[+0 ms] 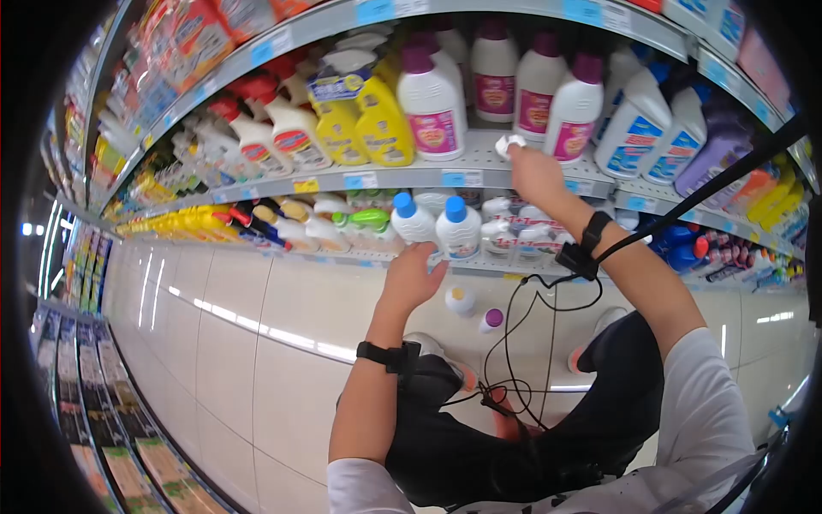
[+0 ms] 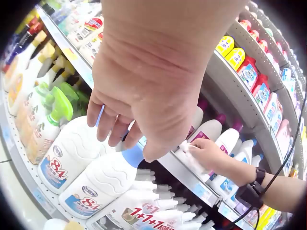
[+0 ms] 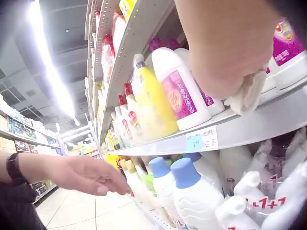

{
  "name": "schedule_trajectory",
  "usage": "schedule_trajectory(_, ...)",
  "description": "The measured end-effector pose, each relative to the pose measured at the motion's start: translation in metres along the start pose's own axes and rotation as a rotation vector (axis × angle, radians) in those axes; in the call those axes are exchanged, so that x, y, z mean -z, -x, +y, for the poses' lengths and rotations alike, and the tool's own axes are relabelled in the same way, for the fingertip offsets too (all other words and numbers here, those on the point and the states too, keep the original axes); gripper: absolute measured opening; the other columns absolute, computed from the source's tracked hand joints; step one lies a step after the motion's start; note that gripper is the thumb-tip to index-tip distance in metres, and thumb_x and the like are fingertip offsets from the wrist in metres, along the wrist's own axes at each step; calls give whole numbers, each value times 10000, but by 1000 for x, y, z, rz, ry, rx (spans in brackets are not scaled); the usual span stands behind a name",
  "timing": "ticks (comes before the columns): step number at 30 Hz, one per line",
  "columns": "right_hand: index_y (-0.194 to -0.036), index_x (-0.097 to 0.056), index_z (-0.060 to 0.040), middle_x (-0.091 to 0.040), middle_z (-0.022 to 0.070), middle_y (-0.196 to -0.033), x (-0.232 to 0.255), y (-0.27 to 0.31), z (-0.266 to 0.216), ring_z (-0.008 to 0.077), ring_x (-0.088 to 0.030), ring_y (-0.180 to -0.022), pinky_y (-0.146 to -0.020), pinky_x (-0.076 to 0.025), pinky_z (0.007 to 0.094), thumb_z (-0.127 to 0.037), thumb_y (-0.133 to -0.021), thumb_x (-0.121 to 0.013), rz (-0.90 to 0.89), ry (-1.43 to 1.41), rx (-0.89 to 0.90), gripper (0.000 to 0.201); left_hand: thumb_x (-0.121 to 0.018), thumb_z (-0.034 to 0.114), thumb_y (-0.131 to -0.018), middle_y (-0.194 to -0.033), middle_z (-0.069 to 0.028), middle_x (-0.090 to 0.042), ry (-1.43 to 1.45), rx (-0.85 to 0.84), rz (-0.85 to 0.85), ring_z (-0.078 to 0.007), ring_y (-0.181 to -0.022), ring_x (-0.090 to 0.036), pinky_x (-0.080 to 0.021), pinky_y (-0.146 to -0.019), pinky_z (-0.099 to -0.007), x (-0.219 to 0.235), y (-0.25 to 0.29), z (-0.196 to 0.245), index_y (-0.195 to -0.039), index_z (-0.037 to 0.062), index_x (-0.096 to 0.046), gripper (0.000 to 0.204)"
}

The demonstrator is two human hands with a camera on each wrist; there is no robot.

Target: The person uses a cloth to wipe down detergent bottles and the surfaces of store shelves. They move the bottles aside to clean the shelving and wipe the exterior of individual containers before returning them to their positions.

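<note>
My right hand (image 1: pixel 538 178) grips a crumpled white cloth (image 1: pixel 509 146) at the front of the perforated shelf (image 1: pixel 482 154). White bottles with purple caps stand on both sides of it, one (image 1: pixel 432 111) to the left and another (image 1: pixel 575 111) to the right. In the right wrist view the folded cloth (image 3: pixel 247 96) shows below the fingers, close over the shelf edge. Lower down, my left hand (image 1: pixel 411 278) holds nothing, its fingers loosely extended. It is nearest to two white "84" bottles with blue caps, the left one (image 1: pixel 414 224) and the right one (image 1: pixel 458 233).
On the floor below stand a white bottle with a purple cap (image 1: pixel 491 320) and a pale-capped container (image 1: pixel 460 300). Yellow bottles (image 1: pixel 383 124) fill the shelf leftward. Shrink-wrapped white bottles (image 1: pixel 518 236) sit at lower right. Black cable (image 1: pixel 514 360) hangs from the right wrist.
</note>
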State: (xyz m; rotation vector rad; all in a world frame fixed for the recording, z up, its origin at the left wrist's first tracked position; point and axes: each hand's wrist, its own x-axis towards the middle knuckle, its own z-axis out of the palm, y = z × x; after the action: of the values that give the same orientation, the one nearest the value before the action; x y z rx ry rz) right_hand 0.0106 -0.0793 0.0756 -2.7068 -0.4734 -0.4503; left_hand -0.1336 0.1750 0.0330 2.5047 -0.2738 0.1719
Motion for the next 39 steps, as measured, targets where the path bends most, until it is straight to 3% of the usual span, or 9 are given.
schedule_trajectory(11, -1010, -566, 3, -636, 238, -943, -47, -84, 9, 390, -622, -877, -775, -485, 479, -70, -802, -452, -102, 120, -67, 248, -635, 235, -815, -1099, -195, -614, 111, 84, -166, -355, -1012, -582, -468, -859, -386, 23, -5, -6, -1098, 2, -592, 368)
schedule_trajectory(18, -981, -547, 3, -634, 226, -895, -31, -36, 5, 392, -617, -862, -734, -481, 482, -86, -829, -448, -218, 57, -6, 202, -637, 250, -823, -1136, -205, -601, 153, 82, -183, -348, -1062, -569, -459, -891, -382, 17, 1, -11, -1113, -8, -587, 392)
schedule_trajectory(23, -967, -550, -5, -636, 217, -879, -33, -51, 1, 386, -620, -847, -713, -486, 480, -96, -830, -463, -197, -2, 61, 186, -642, 247, -819, -1111, -208, -609, 82, 89, -249, -356, -1044, -573, -459, -889, -390, 11, -2, -2, -1100, -12, -593, 385)
schedule_trajectory(28, -943, -575, -26, -649, 192, -850, -58, -82, -7, 349, -641, -821, -711, -503, 460, -82, -777, -530, -20, 1, 18, 181, -634, 283, -804, -1029, -217, -621, 28, -47, -225, -383, -965, -587, -472, -823, -428, -16, -4, -12, -1063, 24, -595, 368)
schedule_trajectory(31, -911, -582, -47, -652, 171, -844, -51, -62, -11, 333, -646, -826, -676, -504, 467, -100, -749, -582, -97, -57, -26, 170, -640, 270, -809, -1043, -212, -623, -11, -46, -282, -358, -964, -600, -478, -825, -407, -21, -15, -11, -1084, 10, -588, 382)
schedule_trajectory(33, -926, -574, -64, -645, 167, -825, -38, -28, -12, 343, -639, -806, -661, -483, 484, -105, -744, -592, -118, -182, 77, 188, -643, 259, -816, -1055, -209, -624, 0, -18, -318, -335, -958, -612, -485, -825, -386, -21, -28, -2, -1111, 2, -581, 396)
schedule_trajectory(35, -971, -554, -72, -636, 168, -828, -28, 21, -11, 358, -626, -786, -664, -458, 495, -121, -764, -575, -417, -253, 110, 213, -639, 264, -820, -1033, -202, -630, 24, -64, -360, -322, -922, -622, -491, -797, -383, -28, -38, 10, -1102, 7, -581, 386)
schedule_trajectory(37, -937, -555, -57, -628, 174, -864, -3, 82, -9, 373, -611, -821, -677, -450, 478, -126, -797, -529, -464, -292, 56, 159, -633, 265, -825, -1021, -194, -634, 41, -110, -390, -322, -907, -624, -492, -784, -387, -34, -47, 17, -1092, 4, -581, 377)
schedule_trajectory(39, -907, -549, -48, -617, 170, -882, -8, 115, 29, 370, -595, -808, -682, -454, 453, -144, -836, -497, -347, -467, 88, 131, -630, 255, -827, -1011, -190, -635, 40, -145, -346, -323, -902, -623, -493, -777, -384, -48, -57, 33, -1091, 2, -581, 368)
